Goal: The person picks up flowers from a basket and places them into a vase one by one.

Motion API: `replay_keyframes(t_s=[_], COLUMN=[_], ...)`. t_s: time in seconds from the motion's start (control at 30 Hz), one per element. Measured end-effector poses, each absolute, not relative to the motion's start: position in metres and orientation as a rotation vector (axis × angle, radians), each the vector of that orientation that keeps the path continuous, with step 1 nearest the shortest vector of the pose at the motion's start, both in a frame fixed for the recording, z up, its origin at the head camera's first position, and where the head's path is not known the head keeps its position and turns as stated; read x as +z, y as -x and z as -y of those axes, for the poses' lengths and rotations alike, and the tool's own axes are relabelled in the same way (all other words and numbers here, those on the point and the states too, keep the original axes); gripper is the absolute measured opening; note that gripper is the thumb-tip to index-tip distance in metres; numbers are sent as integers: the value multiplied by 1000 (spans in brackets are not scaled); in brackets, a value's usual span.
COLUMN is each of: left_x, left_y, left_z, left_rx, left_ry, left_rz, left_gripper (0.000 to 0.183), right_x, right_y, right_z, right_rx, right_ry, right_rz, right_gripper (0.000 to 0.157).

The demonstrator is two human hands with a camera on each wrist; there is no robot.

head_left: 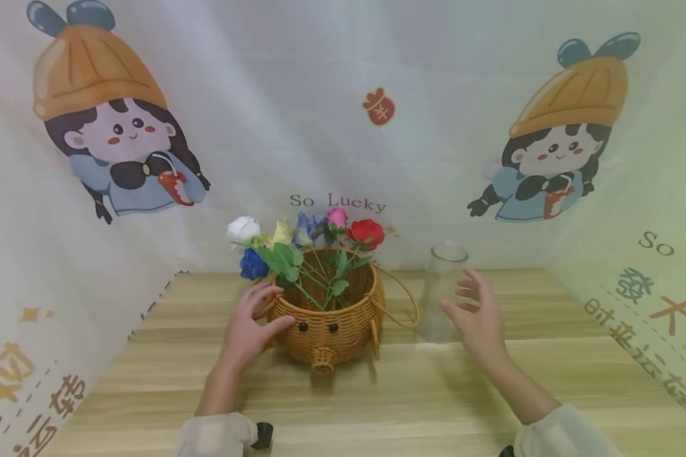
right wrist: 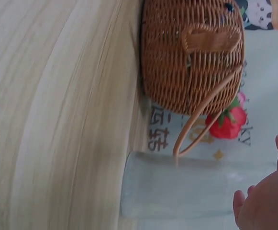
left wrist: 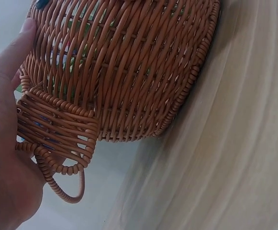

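A brown wicker basket (head_left: 314, 339) with a pig-like snout and two black eyes stands upright on the table. My left hand (head_left: 246, 330) holds its left side, thumb along the front rim and fingers farther back; in the left wrist view the hand (left wrist: 5, 129) lies around a woven ear. Artificial flowers fill the basket, among them a red rose (head_left: 366, 233), a white rose (head_left: 244, 228) and a dark blue rose (head_left: 253, 263). To the right stands a clear glass vase (head_left: 436, 304). My right hand (head_left: 480, 320) is beside it, fingers and thumb spread apart, holding nothing.
The basket's thin loop handle (head_left: 403, 320) hangs out on the right, toward the vase. A wood-grain table (head_left: 377, 406) lies under everything. Printed cloth (head_left: 434, 152) with cartoon figures and lettering encloses the back and both sides.
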State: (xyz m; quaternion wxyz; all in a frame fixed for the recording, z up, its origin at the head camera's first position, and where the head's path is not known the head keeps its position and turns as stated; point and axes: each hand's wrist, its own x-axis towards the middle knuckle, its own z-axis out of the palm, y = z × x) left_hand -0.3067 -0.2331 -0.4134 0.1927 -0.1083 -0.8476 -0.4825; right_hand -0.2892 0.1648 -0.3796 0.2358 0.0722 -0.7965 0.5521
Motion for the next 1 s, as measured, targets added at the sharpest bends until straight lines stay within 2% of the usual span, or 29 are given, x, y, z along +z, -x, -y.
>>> replay_keyframes(t_s=[0.2,1.0], left_x=[-408,-412], left_y=[307,306], left_z=[232,234], left_rx=[-1337,-1411], left_ry=[295,331], left_rz=[2404,2366], left_gripper=[58,57], right_x=[-371,-342], right_y=[288,318], right_z=[-142,-47], right_rx=[1539,1703], right_ry=[-319,-724], right_rz=[2131,2306], right_gripper=[70,69])
